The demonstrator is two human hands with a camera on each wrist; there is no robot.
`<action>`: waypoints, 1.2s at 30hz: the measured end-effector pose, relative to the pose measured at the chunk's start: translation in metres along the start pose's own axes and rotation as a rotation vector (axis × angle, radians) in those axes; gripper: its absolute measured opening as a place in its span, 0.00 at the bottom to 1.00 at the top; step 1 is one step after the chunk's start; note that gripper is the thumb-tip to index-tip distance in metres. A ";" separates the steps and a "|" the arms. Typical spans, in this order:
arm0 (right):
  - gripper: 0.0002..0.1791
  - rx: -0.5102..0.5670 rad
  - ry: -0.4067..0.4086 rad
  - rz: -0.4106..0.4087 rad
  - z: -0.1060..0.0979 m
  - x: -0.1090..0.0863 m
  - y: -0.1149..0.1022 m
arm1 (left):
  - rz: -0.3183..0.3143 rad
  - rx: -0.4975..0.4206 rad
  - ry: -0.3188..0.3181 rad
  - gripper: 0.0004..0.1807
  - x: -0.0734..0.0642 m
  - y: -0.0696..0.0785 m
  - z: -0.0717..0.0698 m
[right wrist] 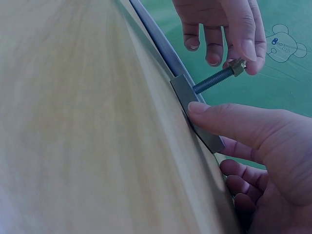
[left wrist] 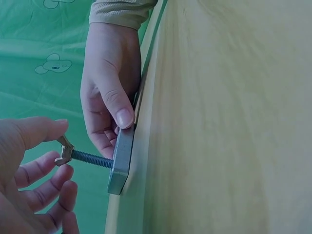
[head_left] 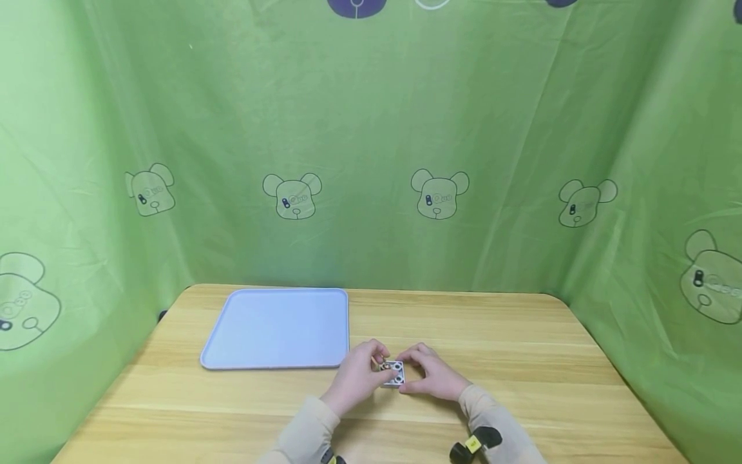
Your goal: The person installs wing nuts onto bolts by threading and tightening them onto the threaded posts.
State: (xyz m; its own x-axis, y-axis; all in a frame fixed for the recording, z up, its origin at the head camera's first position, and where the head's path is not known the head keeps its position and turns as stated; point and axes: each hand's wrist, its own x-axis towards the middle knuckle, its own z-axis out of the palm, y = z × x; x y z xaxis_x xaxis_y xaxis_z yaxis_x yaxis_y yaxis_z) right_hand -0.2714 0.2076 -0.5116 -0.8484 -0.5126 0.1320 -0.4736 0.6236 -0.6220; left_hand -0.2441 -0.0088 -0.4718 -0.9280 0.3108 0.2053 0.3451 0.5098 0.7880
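A small grey metal block (head_left: 400, 381) with round holes in its top lies flat on the wooden table. A threaded bolt (left wrist: 92, 159) stands upright from it, with a brass-coloured wing nut (left wrist: 65, 152) at the bolt's upper end. Thumb and forefinger of my left hand (head_left: 356, 379) pinch the wing nut by its wings, the other fingers loosely bent. From the opposite side, my right hand (head_left: 433, 375) grips the block's edges between thumb and fingers. In the right wrist view the right thumb presses the near side of the block (right wrist: 192, 109), beside the bolt's foot.
A pale blue tray (head_left: 284, 328) lies at the back left of the wooden table (head_left: 493, 335), behind my left hand. Green curtains (head_left: 371, 116) printed with bear heads enclose the table at the back and both sides. Black-and-yellow straps (head_left: 474, 443) sit on the sleeves.
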 end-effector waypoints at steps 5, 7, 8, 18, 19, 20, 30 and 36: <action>0.32 -0.014 0.008 -0.011 0.000 0.000 0.001 | 0.006 -0.010 -0.017 0.17 0.000 0.001 -0.001; 0.32 -0.016 0.010 -0.016 0.000 0.000 0.001 | 0.004 -0.022 -0.032 0.17 0.000 0.000 -0.002; 0.32 -0.017 0.010 -0.017 0.000 0.000 0.001 | 0.004 -0.029 -0.039 0.17 0.000 0.000 -0.003; 0.31 -0.014 0.014 -0.009 0.000 0.000 0.000 | 0.025 -0.065 -0.088 0.16 0.001 -0.002 -0.005; 0.31 -0.016 0.013 -0.010 0.000 0.000 0.000 | 0.024 -0.064 -0.089 0.17 0.001 -0.002 -0.005; 0.31 -0.017 0.012 -0.009 0.000 0.000 0.000 | 0.027 -0.063 -0.090 0.17 0.001 -0.002 -0.005; 0.33 -0.018 0.010 -0.008 0.000 0.000 -0.001 | 0.001 -0.090 -0.093 0.19 0.001 -0.002 -0.006; 0.32 -0.012 0.009 -0.002 0.000 0.000 -0.001 | 0.005 -0.096 -0.090 0.17 0.001 -0.004 -0.005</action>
State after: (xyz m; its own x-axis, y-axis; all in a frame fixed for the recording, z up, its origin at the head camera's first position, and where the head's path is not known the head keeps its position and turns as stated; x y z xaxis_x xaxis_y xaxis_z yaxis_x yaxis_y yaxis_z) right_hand -0.2709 0.2068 -0.5111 -0.8494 -0.5086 0.1407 -0.4783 0.6292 -0.6126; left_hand -0.2475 -0.0146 -0.4722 -0.9087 0.3857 0.1598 0.3304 0.4304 0.8400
